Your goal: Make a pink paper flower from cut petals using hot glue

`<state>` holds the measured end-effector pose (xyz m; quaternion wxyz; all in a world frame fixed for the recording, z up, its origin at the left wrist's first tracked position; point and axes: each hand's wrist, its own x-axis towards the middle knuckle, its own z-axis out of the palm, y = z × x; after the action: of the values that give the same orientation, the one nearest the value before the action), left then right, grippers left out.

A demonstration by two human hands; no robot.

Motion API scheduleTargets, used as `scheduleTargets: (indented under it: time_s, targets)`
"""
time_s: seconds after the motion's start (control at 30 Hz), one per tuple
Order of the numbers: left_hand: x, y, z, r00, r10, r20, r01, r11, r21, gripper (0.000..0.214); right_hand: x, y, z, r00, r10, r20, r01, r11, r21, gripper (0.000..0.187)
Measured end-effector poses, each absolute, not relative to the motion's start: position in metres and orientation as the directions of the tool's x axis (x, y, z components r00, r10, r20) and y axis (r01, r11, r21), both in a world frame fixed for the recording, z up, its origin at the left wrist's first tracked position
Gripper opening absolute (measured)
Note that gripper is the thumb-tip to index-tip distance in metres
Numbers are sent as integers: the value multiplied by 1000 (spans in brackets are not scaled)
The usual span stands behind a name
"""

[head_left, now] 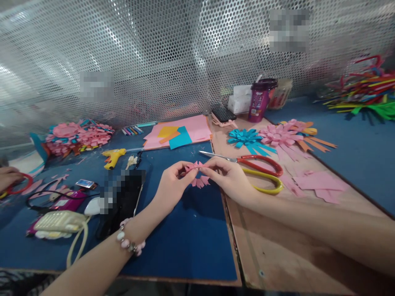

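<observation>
Both my hands meet over the blue mat (185, 238), pinching one small pink paper flower piece (199, 174) with cut petals hanging down. My left hand (173, 183) grips its left side with thumb and fingers pressed together; a beaded bracelet sits on that wrist. My right hand (226, 176) pinches the right side. Just behind my right hand lie scissors (259, 172) with red and yellow handles, blades pointing left.
Pink paper sheets (182, 131) with orange and blue scraps lie at the back, a yellow glue gun (112, 157) to their left. Finished blue and pink paper flowers (265, 137), a purple cup (259, 100), a phone (121, 199) and another person's hand (8, 176) at far left.
</observation>
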<state>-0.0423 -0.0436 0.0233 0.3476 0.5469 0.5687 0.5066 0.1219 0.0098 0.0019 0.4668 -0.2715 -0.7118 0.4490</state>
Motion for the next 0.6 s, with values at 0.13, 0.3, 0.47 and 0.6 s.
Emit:
scheduleTargets:
  time_s: [0.13,0.3,0.47,0.6]
  targets:
    - [-44,-42,22,-169,969,178,263,-129,956,21,120,10,1,-422,814,400,-35,426,-904,19]
    - [-48,-40,22,-132,975,179,290,-134,947,25,122,10,0,-405,820,404,28,453,-891,14]
    - [-50,-41,30,-52,971,232,438,-187,879,22,122,8,2,-402,780,480,75,551,-831,13]
    - [-62,-34,43,-93,963,254,471,-182,863,21,120,8,2,-409,799,441,63,507,-860,19]
